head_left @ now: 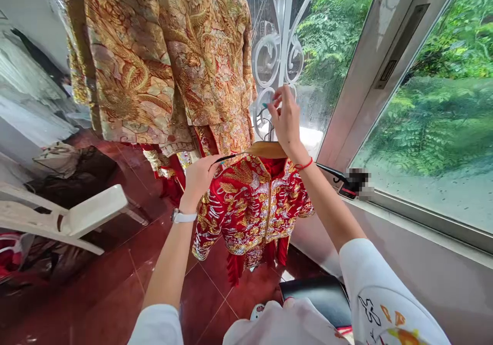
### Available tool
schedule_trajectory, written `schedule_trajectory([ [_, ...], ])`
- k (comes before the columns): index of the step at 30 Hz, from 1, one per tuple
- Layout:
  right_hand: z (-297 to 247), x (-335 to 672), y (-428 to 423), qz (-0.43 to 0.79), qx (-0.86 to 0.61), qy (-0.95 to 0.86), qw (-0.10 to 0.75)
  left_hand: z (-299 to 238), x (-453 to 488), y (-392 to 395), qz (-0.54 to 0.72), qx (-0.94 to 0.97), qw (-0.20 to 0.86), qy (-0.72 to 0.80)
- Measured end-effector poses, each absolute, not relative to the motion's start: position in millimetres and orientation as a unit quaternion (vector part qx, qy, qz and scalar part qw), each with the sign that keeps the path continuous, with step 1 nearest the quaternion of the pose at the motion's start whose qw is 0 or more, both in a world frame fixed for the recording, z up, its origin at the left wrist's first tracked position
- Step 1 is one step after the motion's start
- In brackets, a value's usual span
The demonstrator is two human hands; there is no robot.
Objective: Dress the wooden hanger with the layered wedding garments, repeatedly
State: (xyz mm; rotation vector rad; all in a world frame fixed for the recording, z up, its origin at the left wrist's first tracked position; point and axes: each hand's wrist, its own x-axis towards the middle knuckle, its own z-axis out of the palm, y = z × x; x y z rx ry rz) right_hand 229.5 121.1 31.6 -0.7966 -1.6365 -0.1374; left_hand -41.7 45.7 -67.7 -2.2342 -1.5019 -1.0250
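Note:
A red jacket (246, 201) with dense gold and silver embroidery hangs upright in front of me on a wooden hanger (265, 149). My left hand (200, 178), with a white watch at the wrist, is closed at the jacket's left shoulder on a thin black strap (231, 157) that runs toward the hanger. Above the hanger, by its thin metal hook (265, 124), is my right hand (285, 121), fingers curled and a red cord round the wrist. What its fingertips pinch, if anything, I cannot make out. Red fringes (235, 268) dangle below the jacket.
Large gold embroidered garments (154, 68) hang at the upper left. A white scrolled metal frame (283, 52) stands before the window. At left is a white chair (94, 209); a black seat (318, 296) is below right. Dark items lie on the sill (385, 211).

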Motion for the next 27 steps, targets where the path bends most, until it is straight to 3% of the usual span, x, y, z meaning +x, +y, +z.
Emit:
schedule_trajectory([
  [6,10.7,205.7,131.0,-0.027,-0.34,-0.667,0.662,-72.3,-54.9,44.2,-0.327,-0.767,0.171,-0.525],
  [13,13.5,193.9,141.6,-0.045,-0.344,-0.599,0.722,-55.2,-63.0,57.5,-0.29,-0.794,0.14,-0.516],
  [21,20.3,180.1,159.5,-0.109,-0.371,-0.65,0.654,-34.3,-88.9,62.7,-0.265,-0.807,0.13,-0.512],
  [27,4.7,173.9,126.6,-0.161,-0.384,-0.685,0.598,-79.4,-59.6,-6.1,-0.295,-0.731,0.202,-0.581],
])
